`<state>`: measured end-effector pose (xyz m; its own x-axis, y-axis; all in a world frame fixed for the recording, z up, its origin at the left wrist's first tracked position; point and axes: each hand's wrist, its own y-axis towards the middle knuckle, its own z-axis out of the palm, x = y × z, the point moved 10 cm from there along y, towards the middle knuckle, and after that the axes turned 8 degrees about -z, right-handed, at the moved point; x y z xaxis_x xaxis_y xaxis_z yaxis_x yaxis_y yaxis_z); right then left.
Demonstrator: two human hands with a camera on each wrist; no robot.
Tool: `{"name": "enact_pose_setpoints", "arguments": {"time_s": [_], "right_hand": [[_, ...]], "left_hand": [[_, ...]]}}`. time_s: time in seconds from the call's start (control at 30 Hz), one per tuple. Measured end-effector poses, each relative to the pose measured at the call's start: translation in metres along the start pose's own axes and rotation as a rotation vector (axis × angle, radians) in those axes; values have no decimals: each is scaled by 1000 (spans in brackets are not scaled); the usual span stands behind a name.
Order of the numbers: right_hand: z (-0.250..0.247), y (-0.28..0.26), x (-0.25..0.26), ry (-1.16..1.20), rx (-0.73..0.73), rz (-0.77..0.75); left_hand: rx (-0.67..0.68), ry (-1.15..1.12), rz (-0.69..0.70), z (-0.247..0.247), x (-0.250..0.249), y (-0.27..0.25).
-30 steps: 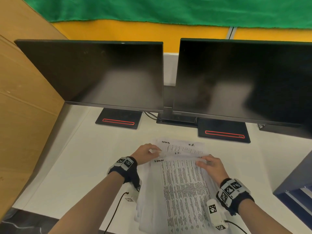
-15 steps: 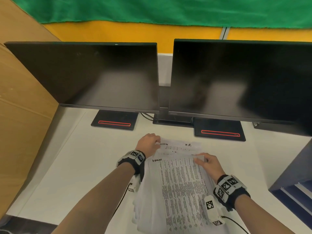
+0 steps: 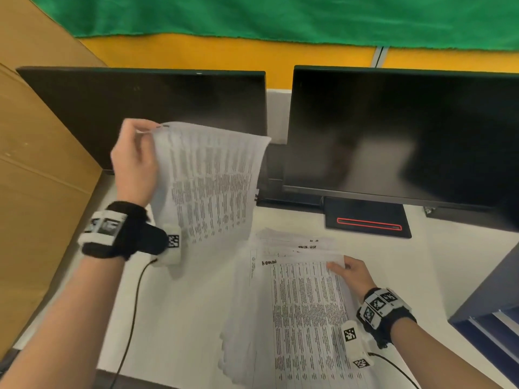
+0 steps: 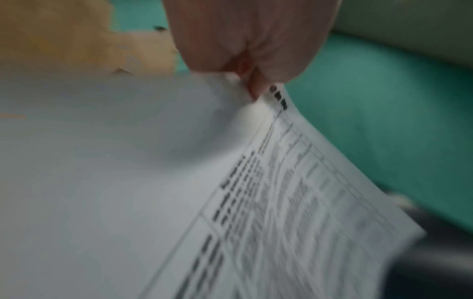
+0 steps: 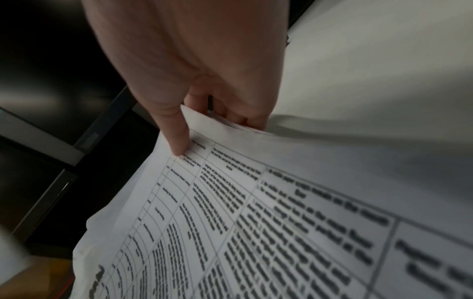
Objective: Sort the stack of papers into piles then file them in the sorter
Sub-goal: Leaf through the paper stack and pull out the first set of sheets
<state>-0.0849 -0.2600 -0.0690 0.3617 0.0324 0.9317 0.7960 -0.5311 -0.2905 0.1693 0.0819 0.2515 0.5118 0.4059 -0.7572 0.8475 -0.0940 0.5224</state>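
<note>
A stack of printed papers [image 3: 295, 313] lies on the white desk [image 3: 174, 313], fanned out a little. My left hand [image 3: 134, 158] pinches the top corner of one printed sheet [image 3: 210, 181] and holds it up in the air, in front of the left monitor. The left wrist view shows that pinch on the lifted sheet [image 4: 268, 192] by my left hand [image 4: 252, 81]. My right hand [image 3: 348, 272] holds the top right corner of the stack's upper sheet, thumb on top and fingers curled under the stack's top sheet [image 5: 256, 222], as my right hand [image 5: 212, 121] shows close up.
Two dark monitors [image 3: 398, 130] stand at the back of the desk on black bases [image 3: 368, 220]. A wooden panel [image 3: 36, 192] walls the left side. A dark blue unit [image 3: 491, 318] sits at the right edge. Cables run from both wrist cameras.
My left hand has lifted one sheet off the stack, up and to the left. My right hand has stayed at the stack's top right corner.
</note>
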Motion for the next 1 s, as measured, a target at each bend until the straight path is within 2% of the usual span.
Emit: {"name": "enact_pose_setpoints", "arguments": {"time_s": [0.07,0.13,0.2,0.33,0.43,0.63,0.7,0.77,0.9,0.93,1.0], "right_hand": [[2,1,-2,5,6,20],[2,1,-4,9,6,42],[4,1,-7,26,5,69],[9,-9,-7,239,-26,171],[7,-6,-10,200,-31,166],[10,-18,-9,366,42,240],[12,-16,-9,305,114,195],[9,-11,-11,211,123,111],[-1,-4,-13,56,52,17],[-1,-5,-11,43,57,6],[0,-6,-10,32,72,-2]], "left_hand": [[57,-6,-103,-3,28,8],[165,34,-143,19,49,-8],[263,27,-162,54,64,-42],[416,-58,-381,128,83,-139],[513,3,-400,174,95,-195],[533,45,-522,202,116,-239],[607,45,-527,210,119,-247],[665,101,-460,216,117,-245],[581,199,-375,213,116,-212],[600,251,-355,217,119,-205],[736,383,-312,231,124,-199]]}}
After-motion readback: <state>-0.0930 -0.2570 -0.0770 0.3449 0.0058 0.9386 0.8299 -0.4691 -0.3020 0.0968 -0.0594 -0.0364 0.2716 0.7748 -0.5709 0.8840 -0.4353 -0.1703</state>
